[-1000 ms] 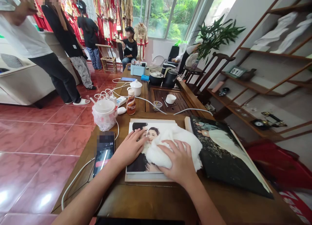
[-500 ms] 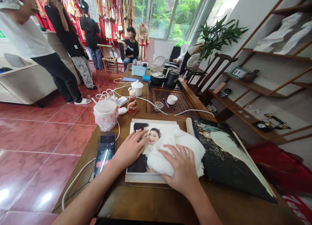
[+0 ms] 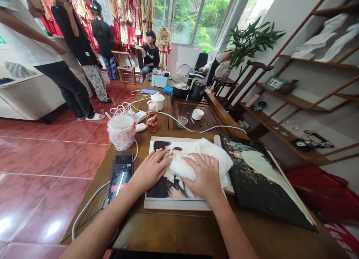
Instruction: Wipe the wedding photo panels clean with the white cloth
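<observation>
A framed wedding photo (image 3: 164,193) lies flat on the wooden table (image 3: 174,229) in front of me. My left hand (image 3: 150,170) rests on its left part with fingers stretched out, pressing it down. My right hand (image 3: 206,176) presses a white fluffy cloth (image 3: 202,154) onto the photo's middle, fingers spread over the cloth. A second, larger dark photo print (image 3: 260,176) lies to the right, its edge over the first frame.
A phone (image 3: 120,175) with a cable lies left of the frame. Behind stand a bagged white cup (image 3: 121,131), a brown bottle (image 3: 152,117), a power strip, a teapot (image 3: 157,100) and a tea tray (image 3: 202,115). Several people stand or sit at the back left.
My right hand has pushed the white cloth away from me, up over the photo, uncovering its lower part. My left hand stayed put.
</observation>
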Demonstrator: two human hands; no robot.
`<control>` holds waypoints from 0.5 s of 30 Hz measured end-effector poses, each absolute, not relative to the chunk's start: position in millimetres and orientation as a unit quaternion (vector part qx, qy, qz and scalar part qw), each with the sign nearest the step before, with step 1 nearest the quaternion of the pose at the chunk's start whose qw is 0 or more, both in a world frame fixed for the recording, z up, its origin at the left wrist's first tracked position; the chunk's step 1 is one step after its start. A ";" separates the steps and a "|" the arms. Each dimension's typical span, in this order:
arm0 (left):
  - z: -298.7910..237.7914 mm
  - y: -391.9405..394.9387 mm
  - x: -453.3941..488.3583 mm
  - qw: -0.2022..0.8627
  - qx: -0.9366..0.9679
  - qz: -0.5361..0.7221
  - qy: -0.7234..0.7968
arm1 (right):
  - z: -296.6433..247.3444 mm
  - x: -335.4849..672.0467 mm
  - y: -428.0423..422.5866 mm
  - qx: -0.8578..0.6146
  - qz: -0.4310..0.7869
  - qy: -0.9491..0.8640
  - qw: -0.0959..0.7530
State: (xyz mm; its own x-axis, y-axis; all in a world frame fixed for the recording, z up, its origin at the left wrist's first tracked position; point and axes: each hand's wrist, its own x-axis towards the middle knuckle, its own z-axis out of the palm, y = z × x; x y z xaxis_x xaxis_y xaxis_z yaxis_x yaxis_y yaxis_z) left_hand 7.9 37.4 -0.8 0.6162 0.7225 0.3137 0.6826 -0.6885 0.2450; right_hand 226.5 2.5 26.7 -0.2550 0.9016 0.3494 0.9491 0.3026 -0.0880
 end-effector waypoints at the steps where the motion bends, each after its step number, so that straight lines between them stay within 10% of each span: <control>1: -0.3 37.4 7.7 0.051 0.897 0.196 0.392 | 26.4 225.9 0.3 -0.586 -0.071 -0.789 0.170; 15: 1.1 41.9 7.3 0.048 0.899 0.194 0.390 | 24.8 228.8 -30.4 -0.579 -0.045 -0.799 0.155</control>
State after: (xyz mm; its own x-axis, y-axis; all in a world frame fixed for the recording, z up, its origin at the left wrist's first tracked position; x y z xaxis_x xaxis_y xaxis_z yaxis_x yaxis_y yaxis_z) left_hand 7.3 41.9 1.1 0.6200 0.7204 0.3109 0.6829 -0.6905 0.2383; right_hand 228.8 -30.4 24.8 -0.2811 0.9117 0.2996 0.9395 0.3251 -0.1080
